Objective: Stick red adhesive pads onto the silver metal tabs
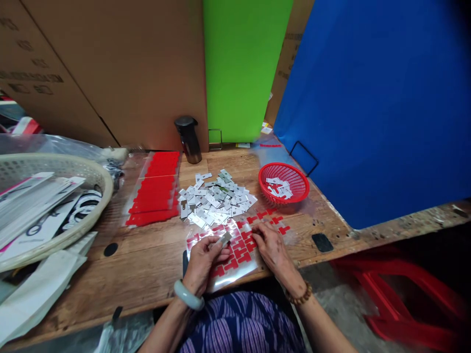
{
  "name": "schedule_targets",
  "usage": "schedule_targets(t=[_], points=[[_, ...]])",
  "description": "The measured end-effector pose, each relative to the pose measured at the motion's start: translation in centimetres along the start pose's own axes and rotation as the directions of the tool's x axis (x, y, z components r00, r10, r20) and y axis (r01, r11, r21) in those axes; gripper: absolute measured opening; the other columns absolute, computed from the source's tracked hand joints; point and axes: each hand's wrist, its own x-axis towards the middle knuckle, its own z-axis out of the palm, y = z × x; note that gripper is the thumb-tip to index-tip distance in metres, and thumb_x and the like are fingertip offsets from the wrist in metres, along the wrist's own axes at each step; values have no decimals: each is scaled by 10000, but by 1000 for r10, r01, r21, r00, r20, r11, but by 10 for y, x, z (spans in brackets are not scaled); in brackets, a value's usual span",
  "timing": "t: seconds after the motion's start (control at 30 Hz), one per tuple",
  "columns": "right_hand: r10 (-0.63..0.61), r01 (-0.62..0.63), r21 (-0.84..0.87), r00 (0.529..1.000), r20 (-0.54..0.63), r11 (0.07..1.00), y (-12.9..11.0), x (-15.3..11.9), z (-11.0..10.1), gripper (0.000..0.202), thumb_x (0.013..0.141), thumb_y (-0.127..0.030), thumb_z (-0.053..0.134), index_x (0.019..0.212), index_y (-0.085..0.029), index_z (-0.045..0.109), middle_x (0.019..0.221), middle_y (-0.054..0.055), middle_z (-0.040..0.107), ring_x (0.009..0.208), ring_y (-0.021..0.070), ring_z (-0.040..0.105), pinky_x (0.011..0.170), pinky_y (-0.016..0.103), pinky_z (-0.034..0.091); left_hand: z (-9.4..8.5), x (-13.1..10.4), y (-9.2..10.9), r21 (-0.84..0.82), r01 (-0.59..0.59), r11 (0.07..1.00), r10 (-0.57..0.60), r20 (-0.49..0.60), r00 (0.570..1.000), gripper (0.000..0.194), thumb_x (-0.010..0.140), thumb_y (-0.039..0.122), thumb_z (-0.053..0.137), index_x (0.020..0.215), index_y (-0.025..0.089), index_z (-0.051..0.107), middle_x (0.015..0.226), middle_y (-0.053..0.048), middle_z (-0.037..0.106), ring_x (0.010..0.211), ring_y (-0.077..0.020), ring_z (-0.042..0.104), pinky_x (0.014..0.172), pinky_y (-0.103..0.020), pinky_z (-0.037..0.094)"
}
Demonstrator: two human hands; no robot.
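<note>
My left hand (206, 256) pinches a small grey rectangular metal plate (225, 239) between thumb and fingers. Beneath it lies a clear backing sheet (232, 280) with rows of red T-shaped stickers (241, 249). My right hand (271, 246) rests by the sheet's right side, thumb and forefinger closed at the red shapes; whatever sits between those fingertips is too small to make out. Just beyond both hands spreads a loose pile of small white and grey plates (215, 198). To the pile's right, a red plastic basket (302, 189) holds several similar pieces (279, 188).
Stacked red sticker sheets (152, 189) lie left of the pile. A dark lidded cup (189, 142) stands behind. At far left a large cream basket (105, 196) holds printed cards and rings. A blue panel (379, 113) borders the right, with a red stool (397, 294) below the table.
</note>
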Motion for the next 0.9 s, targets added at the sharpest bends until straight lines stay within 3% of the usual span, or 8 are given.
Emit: schedule_targets(t=[0.2, 0.4, 0.63, 0.9], points=[[-9, 8, -107, 1000, -6, 994, 8, -9, 6, 132, 788, -127, 462, 869, -196, 541, 853, 65, 569, 835, 210, 527, 753, 335, 425, 10, 3, -4, -42, -4, 999, 6, 56, 998, 304, 638, 246, 755, 838, 103, 576, 715, -87, 710, 657, -150, 690, 645, -205, 547], [7, 2, -144, 998, 61, 990, 1, -6, 3, 104, 787, -114, 430, 773, -193, 497, 796, 47, 529, 752, 187, 510, 693, 314, 432, 21, 8, -12, -54, -44, 998, 49, 94, 994, 350, 588, 307, 779, 815, 115, 595, 716, -50, 693, 714, -154, 687, 669, -207, 533], [-59, 52, -60, 990, -130, 997, 6, -18, 15, 169, 812, -163, 444, 915, -220, 565, 891, 85, 571, 837, 225, 544, 744, 356, 457, 19, 9, -18, -56, -34, 998, 39, 99, 994, 356, 587, 315, 777, 820, 121, 592, 749, -55, 697, 744, -164, 685, 698, -232, 526], [9, -22, -123, 994, -106, 992, 0, -20, 17, 137, 783, -106, 424, 790, -194, 529, 790, 64, 561, 755, 199, 531, 709, 332, 455, 19, 8, -19, -45, -14, 999, 18, 81, 997, 377, 599, 276, 774, 871, 116, 567, 761, -79, 703, 730, -178, 688, 686, -248, 535]])
